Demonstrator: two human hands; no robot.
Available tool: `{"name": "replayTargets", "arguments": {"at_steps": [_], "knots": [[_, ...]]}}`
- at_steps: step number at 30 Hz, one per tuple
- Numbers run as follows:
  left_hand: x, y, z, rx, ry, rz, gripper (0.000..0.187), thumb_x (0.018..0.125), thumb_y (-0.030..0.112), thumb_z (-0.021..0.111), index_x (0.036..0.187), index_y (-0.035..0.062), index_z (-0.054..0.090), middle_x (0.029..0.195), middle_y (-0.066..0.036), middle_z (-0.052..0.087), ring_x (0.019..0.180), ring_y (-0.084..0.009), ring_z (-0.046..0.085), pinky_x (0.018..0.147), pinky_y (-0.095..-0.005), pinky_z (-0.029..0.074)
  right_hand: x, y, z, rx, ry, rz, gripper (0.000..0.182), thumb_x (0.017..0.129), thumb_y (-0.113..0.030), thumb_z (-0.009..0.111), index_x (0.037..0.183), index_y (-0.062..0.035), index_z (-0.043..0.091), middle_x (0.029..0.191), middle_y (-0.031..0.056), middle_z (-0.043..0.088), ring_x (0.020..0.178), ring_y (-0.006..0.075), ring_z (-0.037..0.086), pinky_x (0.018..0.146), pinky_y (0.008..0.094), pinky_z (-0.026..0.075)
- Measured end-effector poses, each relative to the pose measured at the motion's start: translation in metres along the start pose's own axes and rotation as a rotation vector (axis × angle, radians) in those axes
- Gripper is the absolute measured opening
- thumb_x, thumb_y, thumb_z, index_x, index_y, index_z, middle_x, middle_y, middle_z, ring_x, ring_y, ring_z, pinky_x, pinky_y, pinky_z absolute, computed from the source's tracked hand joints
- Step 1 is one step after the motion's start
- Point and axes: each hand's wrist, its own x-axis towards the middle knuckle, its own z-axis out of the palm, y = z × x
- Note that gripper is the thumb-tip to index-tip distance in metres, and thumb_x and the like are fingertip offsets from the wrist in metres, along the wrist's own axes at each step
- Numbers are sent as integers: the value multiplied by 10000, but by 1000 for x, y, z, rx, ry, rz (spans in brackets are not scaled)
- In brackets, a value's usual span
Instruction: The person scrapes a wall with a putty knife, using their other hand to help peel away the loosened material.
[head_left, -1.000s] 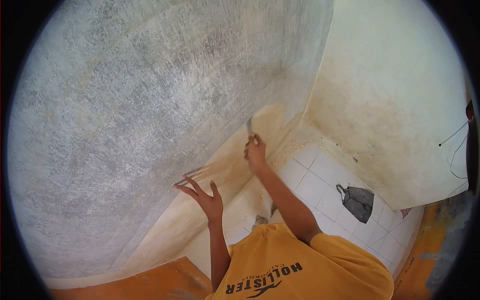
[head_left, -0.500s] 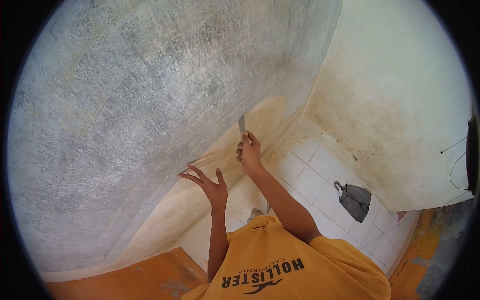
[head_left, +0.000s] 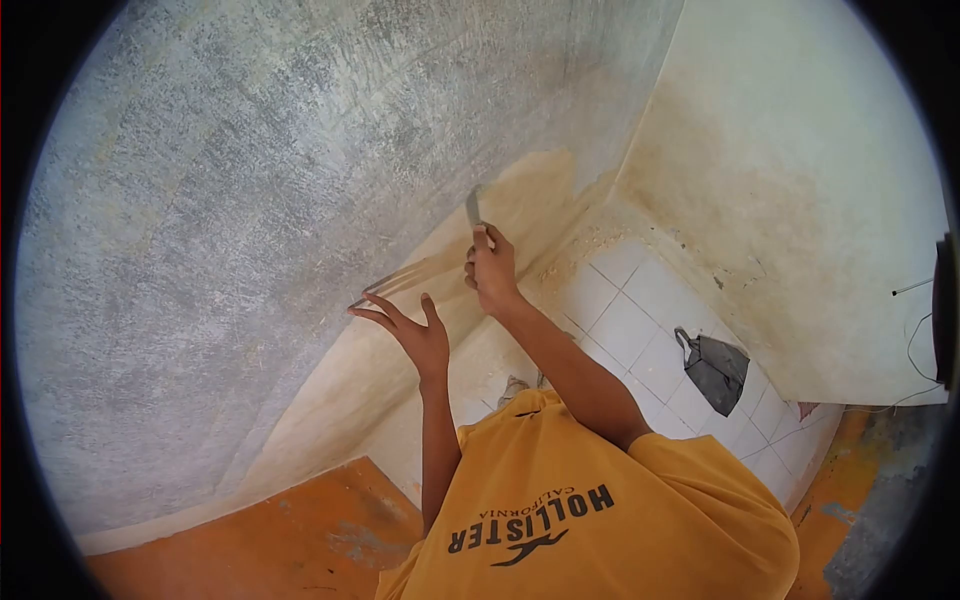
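Clock directions are read on the view, dial centred on the right hand.

Right hand (head_left: 492, 270): fingers curled close about the handle of a narrow-bladed tool (head_left: 473, 207); scraper or knife, cannot tell. Blade points to 11 o'clock, its tip at the border between grey wall coating (head_left: 250, 130) and tan wall band (head_left: 545, 185).

Left hand (head_left: 425, 345), at 7 o'clock: nothing held; fingers spread wide, tips at the same border, firm contact not certain.

Step in hand, by judgement: working the blade along the coating's edge. The next move seems to call for a low blade angle, light pressure and the left fingers clear of its path.

Grey coating: from 7 round to 12 o'clock. Tan band: at 1 o'clock, running down behind both hands. Adjoining wall (head_left: 780, 150): 2 o'clock, pale, stained brown. Dark grey bag (head_left: 718, 375): 4 o'clock, lying on white floor tiles (head_left: 640, 325). Orange surface (head_left: 230, 560): 7 o'clock, scuffed
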Motion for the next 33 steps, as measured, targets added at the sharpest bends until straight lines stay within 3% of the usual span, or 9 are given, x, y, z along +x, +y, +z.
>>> {"name": "replayTargets", "arguments": {"at_steps": [5, 8, 11, 14, 19, 25, 28, 33], "knots": [[-7, 2, -7, -6, -7, 8, 965, 986, 162, 657, 1643, 59, -43, 1640, -312, -246, 1538, -520, -96, 1250, -556, 143, 3, 2, -9, 13, -47, -4, 297, 1088, -277, 499, 1318, -95, 546, 628, -62, 376, 465, 46, 302, 413, 258, 238], [-6, 1, -8, -21, 4, 20, 963, 989, 169, 659, 1645, 63, -38, 1646, -305, -238, 1542, -505, -101, 1253, -549, 138, 18, 0, -4, 2, 107, -63, 302, 1077, -305, 540, 1299, -100, 545, 677, -37, 416, 489, 46, 316, 418, 251, 251], [-11, 3, -18, -29, -3, 3, 956, 995, 194, 662, 1648, 75, -27, 1650, -298, -234, 1549, -483, -111, 1257, -537, 134, 35, -17, -14, 88, 21, -54, 286, 1079, -307, 537, 1279, -103, 547, 682, -37, 420, 490, 46, 324, 417, 250, 254], [-7, 1, -20, -32, -22, 20, 954, 994, 182, 658, 1651, 87, -28, 1650, -295, -237, 1546, -489, -112, 1256, -540, 138, -6, -11, 0, 6, -48, 16, 278, 1081, -298, 523, 1271, -95, 542, 686, -35, 418, 489, 49, 325, 415, 247, 252], [-11, -5, -27, 2, -87, 5, 951, 993, 172, 656, 1653, 95, -24, 1640, -314, -243, 1530, -510, -147, 1251, -549, 146, 0, -3, -2, 60, -21, 2, 269, 1083, -280, 511, 1274, -92, 540, 693, -33, 414, 492, 51, 325, 417, 244, 248], [-17, -21, -26, -22, -105, -55, 968, 996, 249, 682, 1658, 136, -15, 1642, -289, -263, 1537, -486, -156, 1211, -596, 257, 16, 4, -10, 46, 4, -40, 318, 1080, -284, 499, 1322, -85, 552, 681, -33, 423, 492, 58, 356, 416, 257, 266], [-16, -17, -26, -21, -118, -3, 964, 992, 199, 666, 1651, 93, -30, 1625, -341, -247, 1520, -531, -152, 1243, -559, 167, 3, 3, -6, -4, -11, -32, 323, 1082, -279, 503, 1344, -94, 540, 697, -30, 426, 491, 54, 343, 413, 251, 252], [-12, -8, -26, -38, -123, -10, 966, 993, 205, 666, 1650, 97, -34, 1635, -324, -239, 1527, -521, -133, 1247, -559, 172, 9, 0, -10, 9, -9, -23, 307, 1084, -279, 512, 1329, -95, 538, 707, -30, 427, 489, 49, 332, 411, 246, 242]]}}
